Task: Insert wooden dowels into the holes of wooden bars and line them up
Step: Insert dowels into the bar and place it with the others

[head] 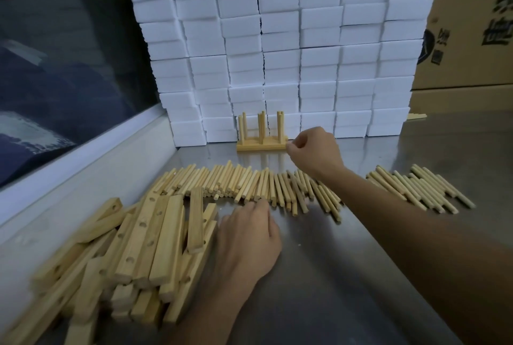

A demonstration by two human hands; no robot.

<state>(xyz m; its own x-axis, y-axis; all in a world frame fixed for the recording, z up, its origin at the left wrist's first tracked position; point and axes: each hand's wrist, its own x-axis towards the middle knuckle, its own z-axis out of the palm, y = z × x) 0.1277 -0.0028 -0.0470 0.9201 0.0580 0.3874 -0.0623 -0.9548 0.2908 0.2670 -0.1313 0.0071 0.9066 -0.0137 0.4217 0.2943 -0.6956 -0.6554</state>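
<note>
Two wooden bars with upright dowels stand one behind the other at the foot of a white block wall. My right hand reaches over the dowel row, fingers curled, thumb and forefinger pinching the right end of the front bar. A long row of loose dowels lies across the metal table. A heap of drilled wooden bars fills the near left. My left hand lies palm down beside that heap, its fingertips at the near ends of the dowels, holding nothing that I can see.
A wall of stacked white foam blocks closes the back. Cardboard boxes stand at the right, a window with a white ledge at the left. More dowels lie at the right. A small wooden piece lies far back.
</note>
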